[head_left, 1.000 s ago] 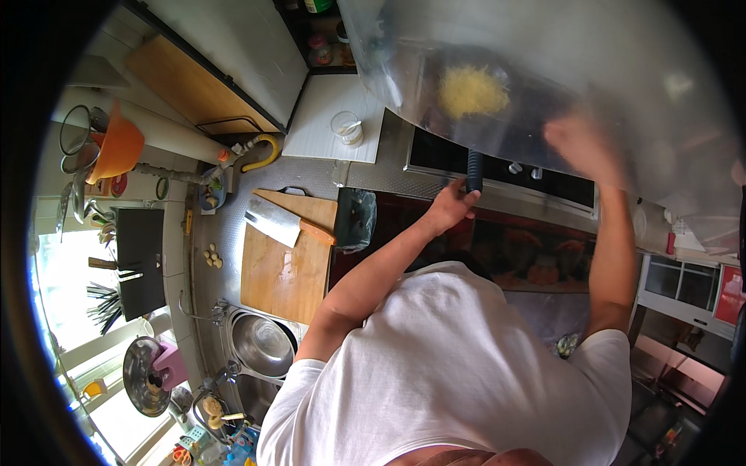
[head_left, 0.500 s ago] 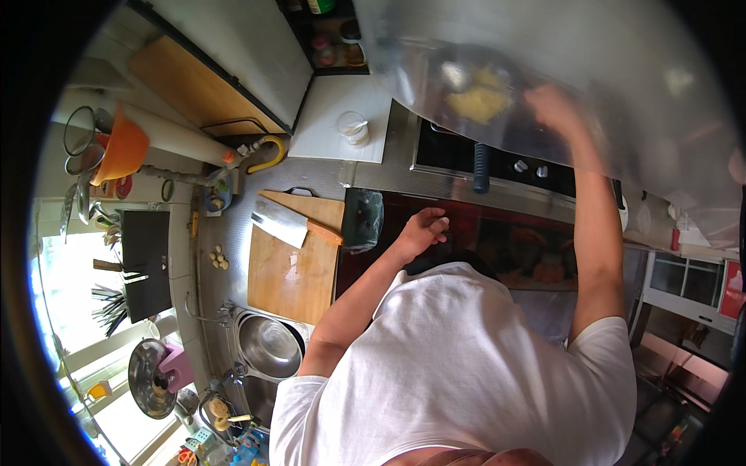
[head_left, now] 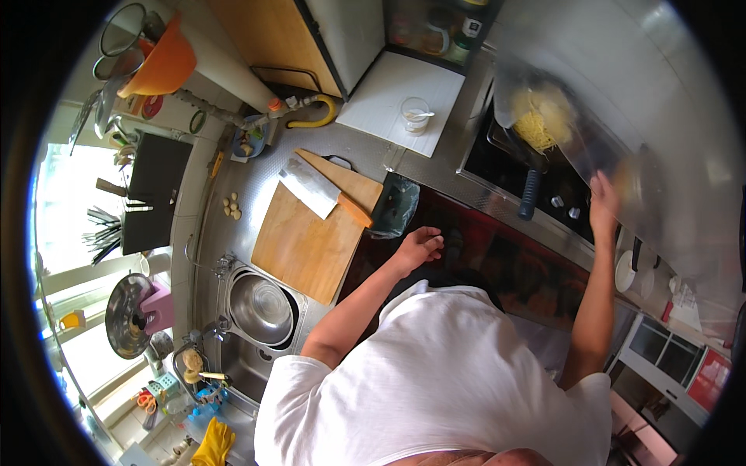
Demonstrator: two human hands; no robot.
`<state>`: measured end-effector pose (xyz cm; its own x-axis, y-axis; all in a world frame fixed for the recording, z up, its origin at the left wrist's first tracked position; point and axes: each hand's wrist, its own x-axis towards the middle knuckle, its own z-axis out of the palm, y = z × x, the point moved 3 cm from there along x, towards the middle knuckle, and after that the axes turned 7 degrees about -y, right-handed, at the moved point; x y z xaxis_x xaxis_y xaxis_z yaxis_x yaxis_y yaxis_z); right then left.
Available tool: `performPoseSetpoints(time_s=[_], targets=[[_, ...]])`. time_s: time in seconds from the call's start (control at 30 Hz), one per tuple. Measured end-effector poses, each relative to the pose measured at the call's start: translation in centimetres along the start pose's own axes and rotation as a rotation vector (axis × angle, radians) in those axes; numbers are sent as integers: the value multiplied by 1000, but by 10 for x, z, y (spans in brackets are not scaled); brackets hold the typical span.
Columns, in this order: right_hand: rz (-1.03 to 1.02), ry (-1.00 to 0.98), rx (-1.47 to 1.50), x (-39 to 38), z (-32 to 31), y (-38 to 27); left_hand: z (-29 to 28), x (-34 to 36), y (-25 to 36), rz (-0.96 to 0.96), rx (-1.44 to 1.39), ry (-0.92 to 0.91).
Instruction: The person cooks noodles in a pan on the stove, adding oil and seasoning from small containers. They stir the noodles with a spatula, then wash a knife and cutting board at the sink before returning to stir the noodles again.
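Note:
My right hand (head_left: 604, 206) is beside the front edge of the black hob (head_left: 571, 179), partly against the translucent hood panel. Its fingers look stretched out, and I see nothing in them. To its left sits a dark pan on the hob, its black ridged handle (head_left: 530, 194) pointing toward me. Pale yellow shreds (head_left: 535, 132) lie in the pan, partly blurred behind the panel. My left hand (head_left: 418, 250) hovers in front of my body with loosely curled fingers, apparently holding nothing. Nearest to it is a bin lined with a dark bag (head_left: 396, 206).
A cleaver (head_left: 311, 185) lies on the wooden cutting board (head_left: 303, 248), left of my left hand. A sink with a metal bowl (head_left: 262, 307) is nearer me. Behind stands a clear cup (head_left: 415, 115) on a white board. The hood panel (head_left: 660, 101) overhangs the hob.
My right hand has drawn back from beside the pan toward the hob's front edge. My left hand remains in front of me, its fingers slightly more curled. The view has turned.

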<state>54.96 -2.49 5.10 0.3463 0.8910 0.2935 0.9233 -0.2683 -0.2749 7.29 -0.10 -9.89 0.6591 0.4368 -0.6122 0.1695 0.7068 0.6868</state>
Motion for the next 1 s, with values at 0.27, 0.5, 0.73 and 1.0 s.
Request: performPoseSetpoints(time_s=[0.27,0.5,0.73,1.0], targets=[[255,-109,-29,-62,74,2,-31,15,-6,168,202,251],[297,-5,345,-85,91,32,-58,70,51,438,455,635],[425,-50,486,-138,64,36,-82,128,157,610,675,1001],[596,-197,407,-230,78,92,-112,162,172,654,630,988]])
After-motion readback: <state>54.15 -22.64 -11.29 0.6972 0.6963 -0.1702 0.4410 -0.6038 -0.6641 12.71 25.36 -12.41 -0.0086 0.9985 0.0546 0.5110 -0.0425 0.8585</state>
